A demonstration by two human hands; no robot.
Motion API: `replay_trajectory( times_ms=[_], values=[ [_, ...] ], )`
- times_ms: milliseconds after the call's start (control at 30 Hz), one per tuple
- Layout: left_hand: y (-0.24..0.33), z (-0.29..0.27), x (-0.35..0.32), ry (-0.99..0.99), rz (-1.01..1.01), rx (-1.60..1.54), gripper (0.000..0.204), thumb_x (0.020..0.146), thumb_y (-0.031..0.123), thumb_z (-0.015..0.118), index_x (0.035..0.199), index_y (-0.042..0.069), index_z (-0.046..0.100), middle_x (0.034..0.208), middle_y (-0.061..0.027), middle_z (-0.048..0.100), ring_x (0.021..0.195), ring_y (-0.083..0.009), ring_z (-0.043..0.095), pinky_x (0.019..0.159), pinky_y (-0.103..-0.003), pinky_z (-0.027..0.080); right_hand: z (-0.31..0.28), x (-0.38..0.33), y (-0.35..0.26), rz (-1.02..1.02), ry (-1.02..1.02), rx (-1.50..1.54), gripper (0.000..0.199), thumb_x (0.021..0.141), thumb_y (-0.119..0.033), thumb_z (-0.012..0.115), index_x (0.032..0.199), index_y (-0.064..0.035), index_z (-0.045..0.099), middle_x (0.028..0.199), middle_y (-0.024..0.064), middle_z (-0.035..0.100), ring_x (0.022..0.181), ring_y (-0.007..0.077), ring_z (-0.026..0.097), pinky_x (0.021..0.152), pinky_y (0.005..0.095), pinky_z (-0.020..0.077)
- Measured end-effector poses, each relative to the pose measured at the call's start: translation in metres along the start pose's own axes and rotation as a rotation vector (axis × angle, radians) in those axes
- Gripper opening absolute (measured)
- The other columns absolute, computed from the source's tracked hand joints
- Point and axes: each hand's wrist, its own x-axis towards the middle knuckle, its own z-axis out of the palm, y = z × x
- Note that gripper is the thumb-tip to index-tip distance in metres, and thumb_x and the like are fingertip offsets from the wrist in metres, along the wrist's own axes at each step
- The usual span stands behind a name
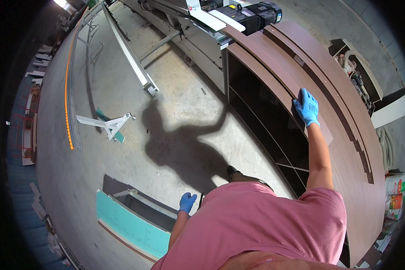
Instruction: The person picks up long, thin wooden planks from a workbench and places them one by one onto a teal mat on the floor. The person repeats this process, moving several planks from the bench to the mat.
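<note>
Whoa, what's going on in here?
A person in a pink cloth shirt has a blue-gloved right hand on long, flat brown panels, near an edge. Their blue-gloved left hand hangs low, away from those panels, with nothing visible in it. A flat, rectangular teal board shows to its left.

Dark open-fronted bench (256, 117) carries stacked brown panels (348, 171) on top; grey floor (135, 164), left of bench, bears white angled stand (110, 124).
</note>
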Motion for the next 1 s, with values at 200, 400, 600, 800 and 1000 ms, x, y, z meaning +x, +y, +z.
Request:
replay_trajectory(
  times_ms=[200, 400, 600, 800, 1000],
  values=[
    [0.021, 0.007, 0.033, -0.063, -0.019, -0.048, 0.069, 0.09, 0.046, 0.082, 0.131, -0.008, 0.068, 0.113, -0.017, 0.077, 0.1, -0.0235, 0.073, 0.09, -0.038, 0.058, -0.019, -0.043, 0.027, 0.044, -0.026, 0.03, 0.071, 0.092, -0.042, 0.078, 0.15, -0.0066, 0.058, 0.146, 0.0211, 0.066, 0.136, 0.041, 0.061, 0.115, 0.0504, 0.0473],
    [0.02, 0.022, 0.053, -0.075, 0.001, -0.038, 0.07, 0.09, 0.047, 0.081, 0.134, -0.007, 0.068, 0.126, -0.0226, 0.077, 0.115, -0.0323, 0.074, 0.101, -0.043, 0.057, -0.035, -0.084, 0.063, -0.003, -0.005, 0.051, 0.074, 0.092, -0.043, 0.079, 0.151, -0.0035, 0.058, 0.147, 0.0234, 0.065, 0.137, 0.0426, 0.06, 0.117, 0.0509, 0.0463],
    [0.004, 0.021, 0.064, -0.118, -0.065, 0.095, 0.07, 0.088, 0.052, 0.081, 0.129, -0.004, 0.072, 0.124, -0.0221, 0.078, 0.116, -0.0341, 0.074, 0.101, -0.043, 0.057, -0.051, -0.127, 0.104, 0.125, -0.075, 0.049, 0.077, 0.086, -0.03, 0.084, 0.153, -0.0027, 0.056, 0.15, 0.0239, 0.063, 0.139, 0.0424, 0.059, 0.119, 0.0492, 0.0468],
    [0.006, 0.014, 0.043, -0.115, -0.132, 0.055, 0.063, 0.087, 0.052, 0.081, 0.117, -0.003, 0.077, 0.116, -0.0208, 0.08, 0.109, -0.0319, 0.076, 0.096, -0.042, 0.057, -0.061, -0.101, 0.079, 0.176, -0.213, -0.035, 0.092, 0.078, -0.031, 0.087, 0.157, -0.001, 0.052, 0.156, 0.0252, 0.057, 0.146, 0.0419, 0.053, 0.123, 0.0492, 0.0425],
    [0.025, 0.007, 0.049, -0.136, -0.102, 0.095, 0.06, 0.088, 0.052, 0.08, 0.114, -0.003, 0.078, 0.111, -0.0189, 0.08, 0.106, -0.03, 0.076, 0.094, -0.042, 0.058, -0.012, -0.005, 0.014, -0.084, -0.067, -0.04, 0.1, 0.086, -0.066, 0.076, 0.158, -0.0019, 0.048, 0.159, 0.0251, 0.054, 0.147, 0.0424, 0.051, 0.121, 0.0525, 0.041]
  ],
)
